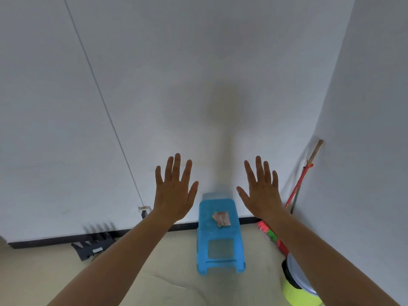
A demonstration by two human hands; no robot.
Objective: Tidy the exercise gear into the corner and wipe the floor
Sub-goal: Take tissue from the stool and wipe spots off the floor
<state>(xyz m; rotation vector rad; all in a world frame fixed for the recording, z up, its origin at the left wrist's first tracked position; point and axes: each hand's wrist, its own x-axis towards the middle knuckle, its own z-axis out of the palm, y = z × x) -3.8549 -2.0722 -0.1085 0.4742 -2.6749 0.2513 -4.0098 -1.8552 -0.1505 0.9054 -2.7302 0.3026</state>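
Head view shows both bare arms raised toward the white wall, left hand [174, 191] and right hand [261, 193] each with a wide grip, fingers spread and holding nothing. Between them below stands a blue plastic stool [219, 237] on the beige floor [154, 290], a crumpled pale cloth [221, 219] lying on its seat. A black folded exercise item [92, 247] lies by the skirting at left. A red-handled broom [295, 191] leans in the right corner, beside a lime-green bin [298, 294].

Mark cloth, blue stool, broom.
cloth [221, 219], head view, middle of the folds
blue stool [208, 219], head view, bare seat top
broom [297, 188], head view, red handle
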